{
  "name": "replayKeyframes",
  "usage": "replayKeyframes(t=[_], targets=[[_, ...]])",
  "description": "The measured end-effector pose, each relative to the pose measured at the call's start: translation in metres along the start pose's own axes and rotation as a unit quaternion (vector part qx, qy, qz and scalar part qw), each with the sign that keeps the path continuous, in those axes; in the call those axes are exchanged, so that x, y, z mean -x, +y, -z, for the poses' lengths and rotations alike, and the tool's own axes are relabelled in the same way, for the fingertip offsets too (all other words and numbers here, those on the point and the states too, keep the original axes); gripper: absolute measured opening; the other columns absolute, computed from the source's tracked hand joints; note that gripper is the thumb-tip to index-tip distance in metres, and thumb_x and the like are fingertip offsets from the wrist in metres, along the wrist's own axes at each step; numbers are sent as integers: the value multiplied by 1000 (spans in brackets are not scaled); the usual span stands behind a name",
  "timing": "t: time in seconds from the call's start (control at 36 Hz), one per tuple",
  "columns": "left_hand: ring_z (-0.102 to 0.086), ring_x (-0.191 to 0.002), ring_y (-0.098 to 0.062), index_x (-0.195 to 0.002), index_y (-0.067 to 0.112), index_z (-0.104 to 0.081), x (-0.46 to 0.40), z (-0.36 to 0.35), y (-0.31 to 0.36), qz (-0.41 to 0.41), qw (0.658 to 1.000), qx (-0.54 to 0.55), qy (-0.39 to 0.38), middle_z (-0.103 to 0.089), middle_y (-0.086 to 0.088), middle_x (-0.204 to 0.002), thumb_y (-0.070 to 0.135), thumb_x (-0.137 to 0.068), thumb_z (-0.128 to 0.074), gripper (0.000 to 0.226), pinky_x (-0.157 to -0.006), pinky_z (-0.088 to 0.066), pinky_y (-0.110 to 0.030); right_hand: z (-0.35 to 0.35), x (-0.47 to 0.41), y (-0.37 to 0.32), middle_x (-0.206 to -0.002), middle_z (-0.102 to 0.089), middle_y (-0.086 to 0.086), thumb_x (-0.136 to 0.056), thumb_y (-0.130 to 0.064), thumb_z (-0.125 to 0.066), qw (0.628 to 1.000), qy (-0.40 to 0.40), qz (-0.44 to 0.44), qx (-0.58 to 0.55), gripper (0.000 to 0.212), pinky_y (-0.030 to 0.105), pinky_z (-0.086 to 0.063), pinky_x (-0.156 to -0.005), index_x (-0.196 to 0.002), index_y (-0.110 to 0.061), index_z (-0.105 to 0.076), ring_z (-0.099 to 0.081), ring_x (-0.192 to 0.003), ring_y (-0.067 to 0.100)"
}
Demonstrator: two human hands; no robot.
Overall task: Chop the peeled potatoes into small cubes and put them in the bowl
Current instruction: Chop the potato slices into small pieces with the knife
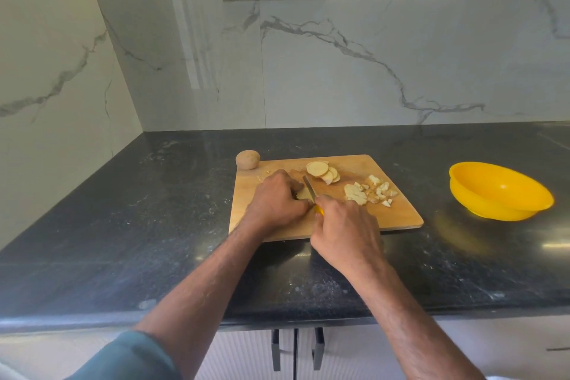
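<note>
Yellow bowl (499, 193) sits well right of the wooden cutting board (398, 210), nothing seen inside it; task judged under halfway. On the board: round slices (322, 171) uncut, small cube pile (374, 191) done, whole potato (247, 159) untouched at the far-left corner. A piece, mostly hidden, is gripped by the curled left hand (277, 197); the knife (309, 189) handle is clasped by the right hand (345, 225).

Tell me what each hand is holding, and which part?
The right hand grips a knife by its yellow handle. The left hand curls over a potato piece on the cutting board, holding it from the top.
</note>
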State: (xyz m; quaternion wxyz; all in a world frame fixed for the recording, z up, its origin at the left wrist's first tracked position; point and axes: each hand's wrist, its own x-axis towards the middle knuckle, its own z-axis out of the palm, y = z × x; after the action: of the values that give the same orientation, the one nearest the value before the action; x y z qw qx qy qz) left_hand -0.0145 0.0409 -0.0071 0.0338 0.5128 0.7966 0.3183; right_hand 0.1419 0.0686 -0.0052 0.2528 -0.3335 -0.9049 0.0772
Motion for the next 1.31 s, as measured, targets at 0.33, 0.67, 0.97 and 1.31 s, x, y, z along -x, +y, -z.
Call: replayKeyframes(t=[0.33,0.67,0.97,1.31], targets=[[-60,-87,-18,-78,12,-73,0,0,0,20,1000,4,3,-61,2,-91,35,-78,-74,23,-77,-51,-37,6,10,0,-94,-69,-5,-97,-22,-53,1000,2,-5,10,27,17,-39,-60,-123,-22,-64,-54,-71,9],[-61,-84,-21,-84,3,-72,3,0,-2,-4,1000,2,8,-62,-5,-92,35,-80,-75,33,-82,-54,-44,17,27,-1,-94,-72,-4,-93,-21,-55,996,49,-73,23,35,15,-19,-47,-126,-25,-65,-44,-65,12],[-61,-98,-21,-114,13,-74,0,-3,-8,-7,1000,-11,21,-62,-3,-106,42,-79,-79,46,-90,-53,-37,16,28,-3,-87,-71,0,-93,-23,-52,996,37,-69,40,31,27,-36,-57,-121,-22,-65,-48,-66,17],[-63,-100,-21,-116,12,-73,1,-4,-7,3,999,-4,36,-64,-4,-109,44,-77,-80,51,-91,-53,-38,14,23,-2,-91,-72,-2,-96,-27,-52,998,48,-26,4,40,20,-37,-58,-136,-25,-59,-55,-69,12]])
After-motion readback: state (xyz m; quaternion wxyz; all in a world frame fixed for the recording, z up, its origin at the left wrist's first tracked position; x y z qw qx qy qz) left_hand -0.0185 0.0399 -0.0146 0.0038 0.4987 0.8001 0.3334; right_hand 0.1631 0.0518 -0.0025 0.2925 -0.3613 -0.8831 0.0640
